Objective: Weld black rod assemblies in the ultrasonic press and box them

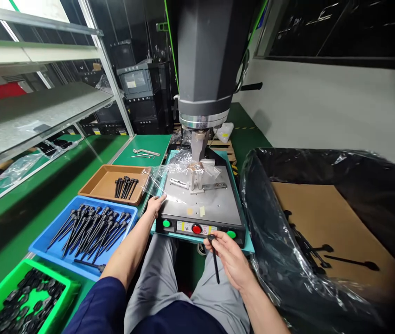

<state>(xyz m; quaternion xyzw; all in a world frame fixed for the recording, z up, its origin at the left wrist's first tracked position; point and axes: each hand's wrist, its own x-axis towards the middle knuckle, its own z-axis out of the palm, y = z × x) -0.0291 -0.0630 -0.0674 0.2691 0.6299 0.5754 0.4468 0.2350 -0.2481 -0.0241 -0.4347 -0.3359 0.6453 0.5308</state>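
My right hand is closed on a black plastic rod with a round head. The head is pinched between thumb and fingers, and the shaft hangs down over my lap. My left hand rests at the left edge of the press machine's metal base plate, fingers partly hidden, with nothing visible in it. Above the plate, the grey press head carries a metal horn over a small fixture with clear plastic film around it. Green buttons and a red button line the front.
To my left, a blue tray holds many similar black rods; a brown tray holds several. A green bin contains small black round parts. On my right stands a plastic-lined box with rods inside. Hex keys lie behind the trays.
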